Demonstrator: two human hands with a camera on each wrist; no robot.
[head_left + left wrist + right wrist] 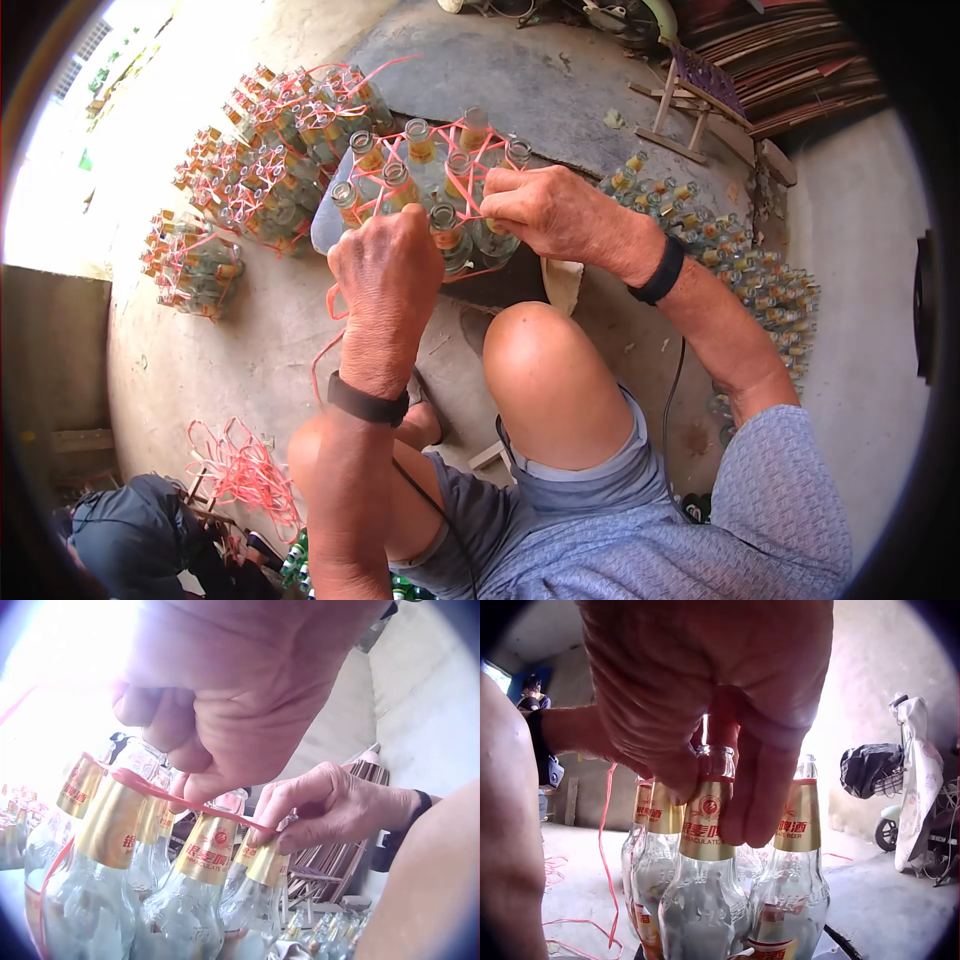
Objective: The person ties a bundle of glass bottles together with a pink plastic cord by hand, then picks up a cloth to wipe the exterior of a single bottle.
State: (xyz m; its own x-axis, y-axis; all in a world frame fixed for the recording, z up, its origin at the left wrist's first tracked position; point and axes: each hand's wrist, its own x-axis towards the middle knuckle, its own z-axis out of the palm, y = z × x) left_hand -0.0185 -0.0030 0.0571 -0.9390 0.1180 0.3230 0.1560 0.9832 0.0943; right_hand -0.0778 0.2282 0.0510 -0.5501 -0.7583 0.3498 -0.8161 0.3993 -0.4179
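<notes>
While upright, glass bottles (449,240) beneath left hand (388,265) and right hand (565,215), each grip closed on pink strap (217,812).

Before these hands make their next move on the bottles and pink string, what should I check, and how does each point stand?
1. Bottles between the hands upright: ok.
2. Left hand gripping the string: ok, fingers curled at it.
3. Right hand gripping the string: ok, thumb and finger pinch it.
4. String drawn fairly straight between the hands: ok.
5. Loose length tucked away: not ok, it hangs down beside the bottles.
6. Knot secure: cannot tell, fingers cover the string there.
</notes>
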